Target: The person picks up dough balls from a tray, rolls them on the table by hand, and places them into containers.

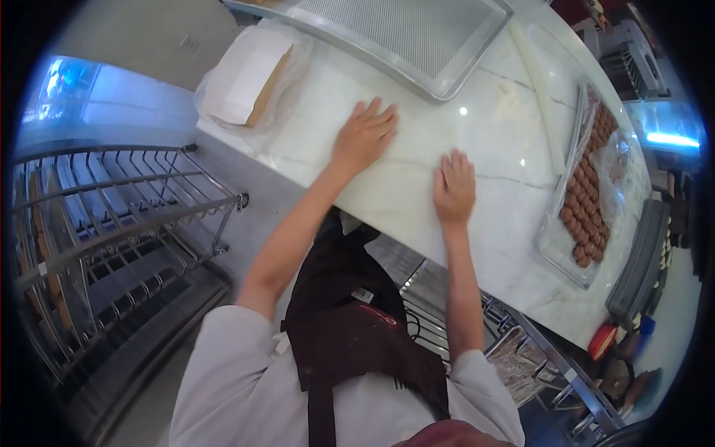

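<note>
My left hand [365,137] lies palm down on the white marble counter [402,179], its fingers spread a little. To its right, my right hand [454,190] also rests flat on the marble, fingers stretched forward. Neither hand holds anything. Beyond them at the top is a perforated metal tray [417,37] with a raised rim. Over on the right, a metal tray [555,238] carries rows of brown dough-like balls [585,205], partly under clear plastic film [614,167]. Left of my left hand sits a stack of white paper sheets [246,71] in a clear plastic bag.
A metal tray rack [126,223] stands to the left of the counter. A long pale strip [540,97] lies between the two trays. Dark grey stacked containers [640,261] and a red item [602,341] are past the right edge. Metal shelving [551,365] sits below the counter.
</note>
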A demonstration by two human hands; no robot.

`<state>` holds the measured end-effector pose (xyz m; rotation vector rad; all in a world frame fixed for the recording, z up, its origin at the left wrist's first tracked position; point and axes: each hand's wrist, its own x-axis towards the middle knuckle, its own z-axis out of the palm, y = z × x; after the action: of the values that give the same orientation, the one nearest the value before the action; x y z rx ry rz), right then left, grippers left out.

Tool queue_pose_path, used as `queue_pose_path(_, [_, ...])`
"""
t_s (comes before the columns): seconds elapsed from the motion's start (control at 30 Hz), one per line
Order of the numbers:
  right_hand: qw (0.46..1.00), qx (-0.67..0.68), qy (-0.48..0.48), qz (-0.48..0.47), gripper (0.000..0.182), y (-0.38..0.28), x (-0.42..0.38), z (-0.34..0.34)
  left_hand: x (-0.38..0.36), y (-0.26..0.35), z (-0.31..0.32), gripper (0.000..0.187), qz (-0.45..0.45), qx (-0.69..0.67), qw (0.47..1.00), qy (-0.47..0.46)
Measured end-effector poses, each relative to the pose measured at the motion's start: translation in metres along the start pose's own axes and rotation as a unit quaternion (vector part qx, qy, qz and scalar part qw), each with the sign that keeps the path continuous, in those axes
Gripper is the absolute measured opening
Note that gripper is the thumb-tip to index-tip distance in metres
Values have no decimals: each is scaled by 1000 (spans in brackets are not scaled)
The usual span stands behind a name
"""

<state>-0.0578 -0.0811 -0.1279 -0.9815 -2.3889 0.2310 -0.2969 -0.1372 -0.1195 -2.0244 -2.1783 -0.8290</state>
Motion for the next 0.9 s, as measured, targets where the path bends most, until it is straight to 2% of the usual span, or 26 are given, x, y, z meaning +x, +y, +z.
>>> queue_pose_path(0.07, [1000,16,21,8,40,-25,12,12,-11,23,14,40,-33,-48,998,16])
queue_pose_path(0.13, [995,88,-39,-24,56,-39,7,-2,-18,35,15,44,-53,-97,993,36])
queue_pose_path(0.17, [996,82,-43,-20,56,-39,-3,-16,-31,34,7,48,-66,-156,985,19])
queue_pose_path(0.2, [985,144,-53,83,65,-40,-10,-28,-42,32,-2,52,-79,-210,974,5])
queue_pose_path(0.23, [959,208,-60,185,73,-41,-13,-36,-42,36,-29,61,-215,-359,905,-75])
queue_pose_path(0.27, [958,208,-62,188,73,-40,-14,-44,-44,31,-40,61,-217,-359,904,-79])
queue_pose_path(0.33, [964,175,-53,191,81,-30,-15,-63,-47,19,-53,68,-131,-256,958,14])
queue_pose_path(0.47, [962,156,-125,188,66,-30,-13,-71,-48,15,-56,58,-154,-227,958,-81])
queue_pose_path(0.5, [962,155,-127,186,66,-32,-13,-70,-50,17,-53,58,-157,-228,958,-80])
queue_pose_path(0.57, [985,63,-131,96,52,-37,-15,-61,-48,25,-47,52,-169,-178,967,-67])
queue_pose_path(0.7, [985,30,-137,104,41,-54,-9,-55,-42,25,-45,44,-197,-158,965,-68])
queue_pose_path(0.77, [936,173,-155,265,39,-75,1,-51,-41,13,-57,36,-187,-235,949,-92])
queue_pose_path(0.8, [937,171,-156,261,39,-90,15,-49,-39,4,-76,36,-189,-236,949,-87])
queue_pose_path(0.87, [912,261,-141,284,38,-133,53,-50,-21,-20,-135,31,-140,-346,928,1])
queue_pose_path(0.9, [904,303,-127,274,39,-152,74,-44,-11,-44,-158,31,-125,-323,938,17])
